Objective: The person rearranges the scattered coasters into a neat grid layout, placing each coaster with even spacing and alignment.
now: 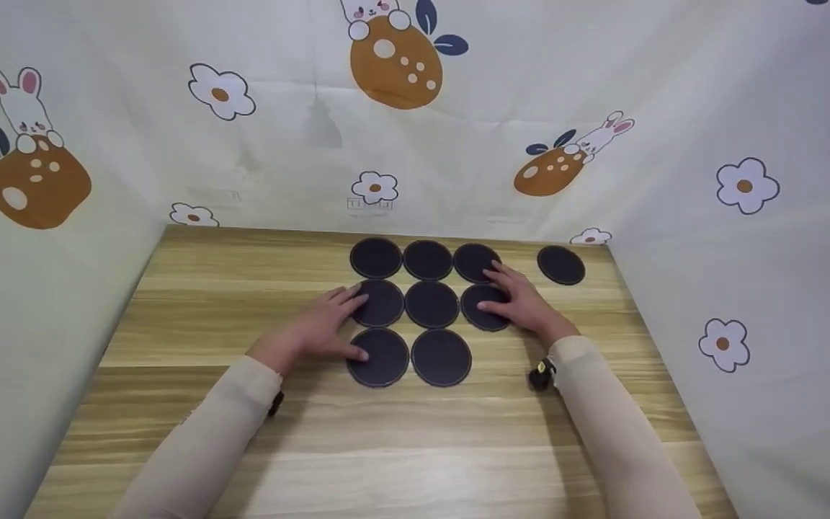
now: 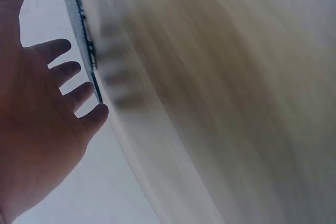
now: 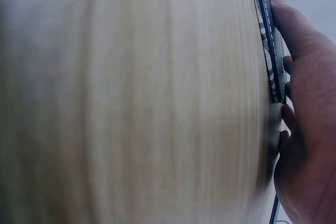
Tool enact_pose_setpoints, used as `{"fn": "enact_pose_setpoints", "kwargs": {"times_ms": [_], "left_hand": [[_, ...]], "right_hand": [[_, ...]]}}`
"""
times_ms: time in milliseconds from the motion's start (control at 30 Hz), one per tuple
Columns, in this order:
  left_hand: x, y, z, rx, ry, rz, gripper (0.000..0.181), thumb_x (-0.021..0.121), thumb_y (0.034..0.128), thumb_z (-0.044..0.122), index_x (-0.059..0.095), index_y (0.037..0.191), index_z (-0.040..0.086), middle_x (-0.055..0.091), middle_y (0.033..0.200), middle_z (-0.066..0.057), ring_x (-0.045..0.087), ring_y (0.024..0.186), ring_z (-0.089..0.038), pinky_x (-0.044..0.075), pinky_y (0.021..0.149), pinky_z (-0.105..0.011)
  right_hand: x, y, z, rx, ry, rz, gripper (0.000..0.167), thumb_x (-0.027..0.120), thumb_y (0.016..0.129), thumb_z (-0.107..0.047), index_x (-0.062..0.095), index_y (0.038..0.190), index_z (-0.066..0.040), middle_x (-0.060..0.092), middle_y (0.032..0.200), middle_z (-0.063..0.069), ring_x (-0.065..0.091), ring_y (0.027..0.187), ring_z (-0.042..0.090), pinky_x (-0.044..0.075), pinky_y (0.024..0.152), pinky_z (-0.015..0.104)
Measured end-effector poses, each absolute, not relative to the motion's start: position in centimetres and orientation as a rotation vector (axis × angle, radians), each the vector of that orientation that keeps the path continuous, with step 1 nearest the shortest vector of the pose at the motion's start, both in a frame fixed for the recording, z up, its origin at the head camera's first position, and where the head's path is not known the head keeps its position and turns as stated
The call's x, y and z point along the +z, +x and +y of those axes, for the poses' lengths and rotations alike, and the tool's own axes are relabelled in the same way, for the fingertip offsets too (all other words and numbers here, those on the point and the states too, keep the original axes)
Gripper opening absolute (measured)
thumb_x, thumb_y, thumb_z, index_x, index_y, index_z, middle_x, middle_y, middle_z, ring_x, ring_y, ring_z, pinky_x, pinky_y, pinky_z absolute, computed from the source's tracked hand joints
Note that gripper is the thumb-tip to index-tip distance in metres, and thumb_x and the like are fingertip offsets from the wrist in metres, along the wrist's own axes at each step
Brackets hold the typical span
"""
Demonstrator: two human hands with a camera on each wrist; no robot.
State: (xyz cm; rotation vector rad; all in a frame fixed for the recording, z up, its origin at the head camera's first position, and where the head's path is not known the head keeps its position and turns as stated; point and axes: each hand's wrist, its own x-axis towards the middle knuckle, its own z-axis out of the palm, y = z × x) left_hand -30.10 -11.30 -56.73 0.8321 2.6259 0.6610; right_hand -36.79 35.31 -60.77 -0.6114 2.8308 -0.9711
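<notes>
Black round coasters with stitched rims lie flat in close rows on the wooden table. My left hand [image 1: 314, 326] is at the left edge of the group: its fingertips touch the left middle-row coaster [image 1: 380, 306], and its thumb rests on the left front coaster [image 1: 385, 360]. On the other side, my right hand [image 1: 527, 303] lays its thumb on the right middle-row coaster [image 1: 478, 317] and its fingertips on the right back-row coaster [image 1: 471, 261]. Fingers of both hands are spread, not curled round anything. In the right wrist view, a coaster edge [image 3: 268, 35] shows beside the thumb.
A lone coaster [image 1: 561, 265] lies apart at the back right. Between the hands are the middle coaster [image 1: 431, 304] and a front coaster [image 1: 442, 358]. Patterned cloth walls [image 1: 278, 166] enclose the wooden table [image 1: 415, 447] at the back and sides.
</notes>
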Motion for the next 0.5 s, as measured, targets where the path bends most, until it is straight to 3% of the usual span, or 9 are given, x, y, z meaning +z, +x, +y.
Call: {"fn": "enact_pose_setpoints", "kwargs": {"times_ms": [267,500], "left_hand": [[-57.27,-29.83,-11.8,0.616,0.887,2.648,0.12,0.092,0.0829,0.058,0.035,0.171,0.0,0.019,0.182,-0.023,0.019,0.164,-0.055,0.022,0.129,-0.073],[-57.3,-29.74,-11.72,0.607,0.851,2.642,0.12,0.093,0.0828,0.059,0.034,0.173,0.005,0.019,0.183,-0.018,0.017,0.166,-0.05,0.021,0.13,-0.069]], "right_hand": [[-60.67,-36.75,35.02,-0.99,-0.614,2.814,0.082,0.086,0.099,-0.037,0.05,0.166,-0.006,0.028,0.181,0.017,0.022,0.165,0.048,0.019,0.133,0.063],[-60.52,-36.67,35.25,-1.032,-0.582,2.781,0.079,0.083,0.101,-0.036,0.049,0.167,-0.008,0.026,0.181,0.016,0.019,0.166,0.046,0.018,0.133,0.063]]}}
